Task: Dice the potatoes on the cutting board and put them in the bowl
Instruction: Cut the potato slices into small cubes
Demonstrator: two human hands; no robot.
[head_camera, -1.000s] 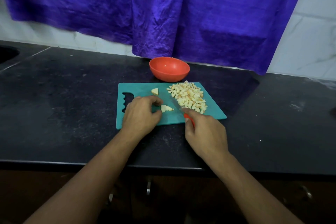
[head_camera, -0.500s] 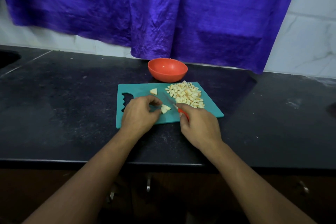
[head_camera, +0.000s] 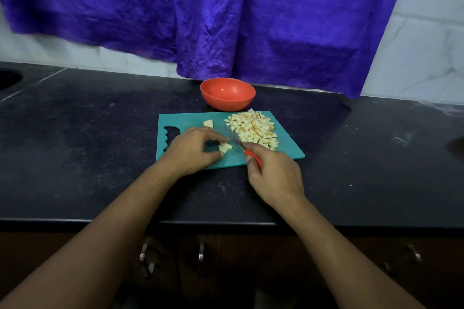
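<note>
The worktop (head_camera: 75, 148) looks like dark polished stone, speckled and faintly glossy. The cutting board (head_camera: 283, 148) is matt teal plastic. The bowl (head_camera: 227, 94) is smooth, slightly shiny orange plastic. The purple cloth (head_camera: 200, 12) is crinkled with a soft sheen. The wall (head_camera: 421, 57) is glossy white marbled tile.

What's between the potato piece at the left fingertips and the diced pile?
Head view: the knife blade, gripped by the right hand, angles across the teal board between the potato piece and the diced pile.
</note>
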